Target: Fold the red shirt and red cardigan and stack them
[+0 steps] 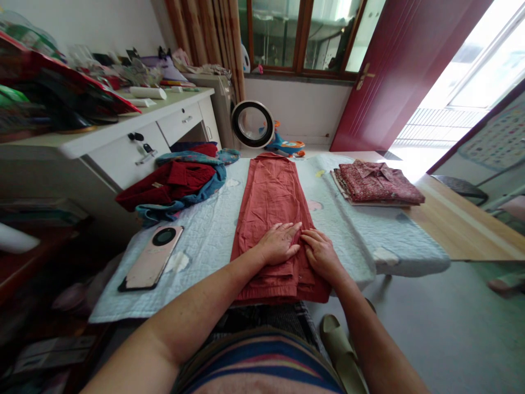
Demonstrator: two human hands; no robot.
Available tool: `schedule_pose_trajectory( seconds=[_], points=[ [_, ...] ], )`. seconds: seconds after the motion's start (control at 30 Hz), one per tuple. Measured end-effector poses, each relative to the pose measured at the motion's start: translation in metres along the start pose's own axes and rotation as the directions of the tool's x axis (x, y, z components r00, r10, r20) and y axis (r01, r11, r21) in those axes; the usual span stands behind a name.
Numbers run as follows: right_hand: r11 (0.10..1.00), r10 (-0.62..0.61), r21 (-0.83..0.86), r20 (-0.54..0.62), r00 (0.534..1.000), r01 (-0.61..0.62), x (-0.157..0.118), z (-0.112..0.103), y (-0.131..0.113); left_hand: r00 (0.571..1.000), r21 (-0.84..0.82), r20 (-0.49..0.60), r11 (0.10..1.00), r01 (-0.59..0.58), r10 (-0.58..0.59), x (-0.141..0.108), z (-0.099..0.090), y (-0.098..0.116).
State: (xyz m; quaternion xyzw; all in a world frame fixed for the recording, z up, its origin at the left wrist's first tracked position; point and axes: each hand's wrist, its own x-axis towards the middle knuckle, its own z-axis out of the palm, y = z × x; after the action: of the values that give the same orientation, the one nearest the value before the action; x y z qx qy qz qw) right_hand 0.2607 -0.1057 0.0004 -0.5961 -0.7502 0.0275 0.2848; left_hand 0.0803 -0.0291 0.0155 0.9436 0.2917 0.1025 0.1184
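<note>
A rust-red shirt [273,191], folded long and narrow, lies on the cloth-covered table before me, its collar at the far end and its gathered edge toward my body. On its near half my left hand [281,244] rests palm down, fingers stretched toward the right. My right hand [322,254] lies on the shirt's right edge with fingers slightly bent, close to the left fingertips. Neither hand visibly grips the fabric. A stack of folded patterned clothes [377,183] sits at the right, its top piece reddish with a collar.
A pale blue quilted cloth [205,235] covers the table. On its left are a phone [153,257] and a heap of dark red and blue clothes [184,178]. A cluttered white desk [123,148] stands far left. Green slippers [342,345] are on the floor.
</note>
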Motion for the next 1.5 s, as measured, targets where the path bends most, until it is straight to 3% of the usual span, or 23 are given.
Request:
schedule_pose_trajectory(
  seconds=[0.3, 0.47, 0.7, 0.83, 1.07, 1.3, 1.5],
  points=[
    [0.999, -0.044, -0.016, 0.086, 0.995, 0.046, -0.027, -0.019, -0.009, 0.998, 0.041, 0.041, 0.998, -0.041, 0.039, 0.001, -0.002, 0.000],
    [0.999, -0.042, 0.011, 0.137, 0.990, 0.041, -0.026, -0.031, -0.014, 0.999, 0.033, 0.037, 0.999, -0.039, 0.038, 0.001, -0.002, 0.000],
    [0.997, -0.027, 0.067, 0.041, 0.999, 0.024, -0.013, -0.015, -0.023, 0.999, 0.006, 0.025, 0.999, -0.038, 0.038, 0.001, -0.004, 0.001],
    [0.996, -0.030, 0.084, 0.065, 0.997, 0.025, -0.020, -0.013, -0.023, 0.999, 0.017, 0.041, 0.999, -0.036, 0.035, 0.000, -0.004, 0.000],
    [0.993, -0.038, 0.117, 0.137, 0.990, 0.022, -0.029, -0.028, -0.019, 0.998, 0.034, 0.045, 0.999, -0.036, 0.034, 0.001, -0.002, 0.000],
    [0.984, -0.030, 0.175, 0.031, 0.999, 0.024, -0.018, -0.017, -0.027, 0.998, 0.021, 0.049, 0.999, -0.033, 0.032, 0.001, -0.004, 0.000],
    [0.980, -0.065, 0.192, 0.108, 0.992, 0.043, -0.028, -0.020, -0.025, 0.999, 0.027, 0.045, 0.999, -0.023, 0.022, 0.001, -0.003, 0.000]
  ],
)
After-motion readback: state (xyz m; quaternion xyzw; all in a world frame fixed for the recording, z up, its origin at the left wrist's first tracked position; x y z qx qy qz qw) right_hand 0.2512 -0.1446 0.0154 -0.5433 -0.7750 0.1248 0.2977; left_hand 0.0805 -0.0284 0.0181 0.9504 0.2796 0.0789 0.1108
